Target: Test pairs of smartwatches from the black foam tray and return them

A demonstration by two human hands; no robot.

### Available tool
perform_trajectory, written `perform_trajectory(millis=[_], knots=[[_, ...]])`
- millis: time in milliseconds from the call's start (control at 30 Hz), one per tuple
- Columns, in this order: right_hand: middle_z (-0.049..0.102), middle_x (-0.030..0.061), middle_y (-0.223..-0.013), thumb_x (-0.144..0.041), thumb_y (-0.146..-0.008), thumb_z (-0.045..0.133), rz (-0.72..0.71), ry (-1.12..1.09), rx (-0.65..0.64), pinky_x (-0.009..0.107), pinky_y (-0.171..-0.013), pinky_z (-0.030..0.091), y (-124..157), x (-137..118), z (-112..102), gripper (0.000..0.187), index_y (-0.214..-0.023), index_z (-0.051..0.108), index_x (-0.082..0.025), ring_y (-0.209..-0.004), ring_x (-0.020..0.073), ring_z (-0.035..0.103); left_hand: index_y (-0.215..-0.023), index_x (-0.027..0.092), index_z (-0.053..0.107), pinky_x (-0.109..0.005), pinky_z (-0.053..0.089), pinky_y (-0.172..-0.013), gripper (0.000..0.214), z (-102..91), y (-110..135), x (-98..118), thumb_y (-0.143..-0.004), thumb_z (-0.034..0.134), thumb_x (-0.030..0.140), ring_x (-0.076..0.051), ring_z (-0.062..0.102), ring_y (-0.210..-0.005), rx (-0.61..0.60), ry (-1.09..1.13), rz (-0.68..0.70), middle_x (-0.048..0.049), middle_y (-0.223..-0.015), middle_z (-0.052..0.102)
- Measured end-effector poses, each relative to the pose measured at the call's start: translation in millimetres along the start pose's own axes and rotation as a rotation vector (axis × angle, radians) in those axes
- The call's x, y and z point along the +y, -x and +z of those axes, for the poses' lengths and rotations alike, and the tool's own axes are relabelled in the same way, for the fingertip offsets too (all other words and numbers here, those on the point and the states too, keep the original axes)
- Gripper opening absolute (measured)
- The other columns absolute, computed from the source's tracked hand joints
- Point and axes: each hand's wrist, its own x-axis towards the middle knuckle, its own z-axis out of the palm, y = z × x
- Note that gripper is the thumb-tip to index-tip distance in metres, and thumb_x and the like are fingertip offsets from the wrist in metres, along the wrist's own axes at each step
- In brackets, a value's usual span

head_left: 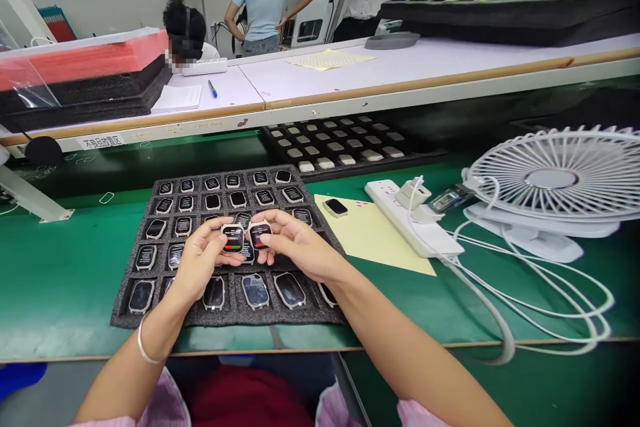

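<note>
My left hand (203, 253) grips a smartwatch (233, 238) without a strap, its lit screen showing text with a red and green band below. Close beside it, my right hand (285, 240) has fingers closed round a second smartwatch (259, 235), lit with text and red at the bottom; the thumb lies over part of the screen. Both watches are held above a dark foam tray (195, 317) with rows of cut-outs. Many light-framed watches sit in them, some screens dark, others showing white text. My hands and forearms hide several slots.
Right of the tray, a single watch (335, 207) lies on a yellow sheet (380, 240). Beyond are a white power strip (415, 220) with loose cables and a white fan (553, 177). Another watch tray (335, 140) sits under the raised shelf (320, 93). Other people are behind it.
</note>
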Motion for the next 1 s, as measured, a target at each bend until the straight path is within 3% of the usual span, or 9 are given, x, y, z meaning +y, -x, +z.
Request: perform_trajectory(millis=[167, 267, 333, 533, 633, 767, 900, 1000], knots=[[0.061, -0.0004, -0.084, -0.032, -0.082, 0.070, 0.014, 0.073, 0.056, 0.022, -0.051, 0.046, -0.2, -0.9, 1.2, 0.031, -0.106, 0.055, -0.019, -0.058, 0.0111, 0.061, -0.114, 0.014, 0.056, -0.025, 0.060, -0.056, 0.052, -0.4, -2.0, -0.9, -0.074, 0.073, 0.043, -0.020, 0.069, -0.060, -0.010, -0.032, 0.005, -0.0019, -0.078, 0.064], [0.060, -0.0016, -0.080, -0.033, -0.081, 0.070, 0.016, 0.149, 0.110, 0.019, -0.044, 0.038, -0.4, -1.6, -0.6, 0.027, -0.100, 0.055, -0.019, -0.050, 0.0084, 0.055, -0.109, 0.012, 0.056, -0.019, 0.054, -0.048, 0.048, 0.6, -2.1, -1.6, -0.073, 0.075, 0.040, -0.014, 0.064, -0.052, -0.024, -0.105, 0.029, -0.0029, -0.078, 0.064], [0.062, -0.0007, -0.080, -0.032, -0.082, 0.067, 0.014, 0.150, 0.121, 0.020, -0.044, 0.039, 0.7, -3.0, -4.1, 0.026, -0.102, 0.055, -0.019, -0.050, 0.0094, 0.056, -0.108, 0.013, 0.055, -0.017, 0.051, -0.047, 0.047, 2.7, -1.0, -1.3, -0.072, 0.076, 0.035, -0.010, 0.061, -0.051, -0.039, -0.149, 0.033, -0.0031, -0.082, 0.064], [0.063, 0.0024, -0.093, -0.020, -0.080, 0.060, -0.007, 0.031, 0.067, 0.028, -0.060, 0.051, 16.5, -9.5, -28.5, 0.049, -0.127, 0.046, -0.021, -0.069, 0.0152, 0.065, -0.127, 0.019, 0.042, -0.023, 0.057, -0.069, 0.066, 19.1, -1.0, 3.7, -0.068, 0.072, 0.017, -0.010, 0.063, -0.070, -0.214, -0.148, 0.035, -0.0041, -0.104, 0.060], [0.060, 0.0020, -0.094, -0.018, -0.080, 0.064, 0.000, 0.057, 0.028, 0.029, -0.065, 0.051, 28.9, -11.6, -45.6, 0.061, -0.135, 0.038, -0.023, -0.076, 0.0160, 0.065, -0.126, 0.020, 0.044, -0.030, 0.057, -0.073, 0.060, 31.1, -9.1, 3.9, -0.071, 0.068, 0.018, -0.012, 0.063, -0.072, -0.315, -0.211, 0.018, -0.0055, -0.109, 0.059], [0.057, 0.0021, -0.096, -0.022, -0.080, 0.066, 0.032, 0.187, 0.008, 0.029, -0.065, 0.052, 42.2, -11.6, -68.1, 0.055, -0.129, 0.041, -0.022, -0.073, 0.0151, 0.063, -0.115, 0.017, 0.051, -0.038, 0.054, -0.078, 0.044, 46.4, -24.4, -1.9, -0.074, 0.069, 0.017, -0.018, 0.060, -0.078, -0.364, -0.631, 0.138, -0.0036, -0.094, 0.059], [0.053, -0.0009, -0.078, -0.026, -0.081, 0.061, 0.023, 0.641, 0.033, 0.032, -0.064, 0.050, 49.0, -10.2, -83.1, 0.046, -0.124, 0.049, -0.018, -0.067, 0.0184, 0.057, -0.110, 0.017, 0.060, -0.047, 0.043, -0.099, 0.044, 56.6, -36.3, -13.7, -0.071, 0.080, 0.021, -0.028, 0.048, -0.106, -0.371, -1.105, 0.320, -0.0080, -0.109, 0.053], [0.054, 0.0047, -0.090, -0.028, -0.078, 0.062, -0.048, 0.922, 0.022, 0.038, -0.075, 0.051, 49.5, -9.0, -88.9, 0.042, -0.119, 0.058, -0.018, -0.079, 0.0232, 0.057, -0.118, 0.019, 0.061, -0.049, 0.041, -0.100, 0.048, 59.2, -39.3, -20.9, -0.076, 0.079, 0.030, -0.030, 0.043, -0.108, -0.380, -1.255, 0.327, -0.0090, -0.112, 0.049]])
